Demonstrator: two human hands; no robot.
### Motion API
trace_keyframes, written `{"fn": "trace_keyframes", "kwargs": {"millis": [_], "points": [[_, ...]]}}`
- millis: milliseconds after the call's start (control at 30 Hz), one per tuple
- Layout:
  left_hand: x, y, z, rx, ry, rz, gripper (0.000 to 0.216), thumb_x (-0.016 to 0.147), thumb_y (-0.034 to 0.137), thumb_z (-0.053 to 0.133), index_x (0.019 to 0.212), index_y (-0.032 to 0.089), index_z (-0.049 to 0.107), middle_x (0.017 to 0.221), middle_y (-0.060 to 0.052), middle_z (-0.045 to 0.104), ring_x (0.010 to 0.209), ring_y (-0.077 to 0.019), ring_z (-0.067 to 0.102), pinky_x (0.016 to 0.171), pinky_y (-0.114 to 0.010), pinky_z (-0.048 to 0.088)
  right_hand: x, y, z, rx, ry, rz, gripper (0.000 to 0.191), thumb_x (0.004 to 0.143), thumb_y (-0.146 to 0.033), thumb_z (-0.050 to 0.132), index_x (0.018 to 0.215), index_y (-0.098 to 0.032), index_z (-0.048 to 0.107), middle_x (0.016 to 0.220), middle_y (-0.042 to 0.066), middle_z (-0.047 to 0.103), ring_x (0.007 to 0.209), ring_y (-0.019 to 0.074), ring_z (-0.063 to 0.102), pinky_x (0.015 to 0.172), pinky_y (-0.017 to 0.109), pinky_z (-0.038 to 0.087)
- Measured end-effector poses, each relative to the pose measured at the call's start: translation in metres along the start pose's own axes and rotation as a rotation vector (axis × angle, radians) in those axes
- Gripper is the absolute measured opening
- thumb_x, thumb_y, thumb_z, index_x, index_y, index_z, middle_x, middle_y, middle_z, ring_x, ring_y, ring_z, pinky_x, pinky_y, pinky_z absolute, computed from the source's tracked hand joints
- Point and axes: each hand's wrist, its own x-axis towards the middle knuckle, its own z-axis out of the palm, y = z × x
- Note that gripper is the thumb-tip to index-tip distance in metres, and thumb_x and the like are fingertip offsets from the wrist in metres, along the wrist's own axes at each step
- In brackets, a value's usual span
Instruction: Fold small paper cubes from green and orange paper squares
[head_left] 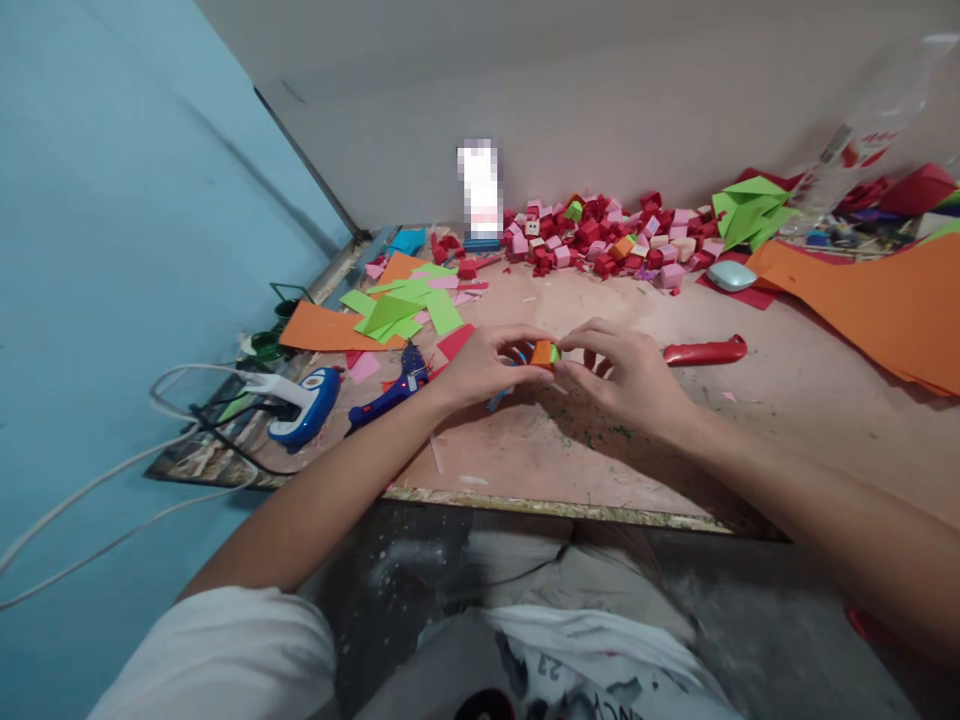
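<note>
Above the middle of the table, a small orange and green box (543,354), apparently of paper or foam, is pinched between my two hands. My left hand (499,360) is closed on its orange side. The fingertips of my right hand (611,362) are closed at its green end. Under my left hand a bit of blue strip (504,394) shows; whether it is held I cannot tell. A blue glue gun (394,392) with a lit red light lies left of my left hand. To the right of my right hand rests a red-handled cutter (705,351).
Small red and pink boxes (600,240) are heaped along the back wall near a propped phone (481,190). Green pieces (401,308) and orange sheets (862,310) lie around. A blue power strip (307,410) with cables sits left; a clear bottle (847,160) stands back right.
</note>
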Motion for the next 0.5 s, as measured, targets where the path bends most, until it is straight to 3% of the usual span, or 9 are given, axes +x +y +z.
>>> {"fn": "trace_keyframes", "kwargs": {"millis": [400, 500], "points": [[0.0008, -0.0016, -0.0003, -0.003, -0.009, -0.020, 0.048, 0.072, 0.042, 0.096, 0.112, 0.020, 0.084, 0.107, -0.007, 0.081, 0.089, -0.0190, 0.072, 0.081, -0.031, 0.057, 0.0010, 0.0007, -0.0016, -0.003, 0.011, -0.015, 0.014, 0.100, -0.031, 0.068, 0.105, -0.021, 0.077, 0.104, 0.009, 0.076, 0.076, 0.0212, 0.068, 0.067, 0.036, 0.057], [-0.0008, -0.0020, 0.0005, -0.062, 0.014, -0.047, 0.047, 0.074, 0.043, 0.095, 0.113, 0.019, 0.083, 0.108, -0.007, 0.080, 0.094, -0.0209, 0.073, 0.084, -0.032, 0.058, 0.0032, 0.0020, -0.0043, 0.056, 0.055, 0.039, 0.014, 0.097, -0.035, 0.072, 0.101, -0.023, 0.076, 0.100, 0.008, 0.076, 0.077, 0.0219, 0.067, 0.067, 0.037, 0.057]]}}
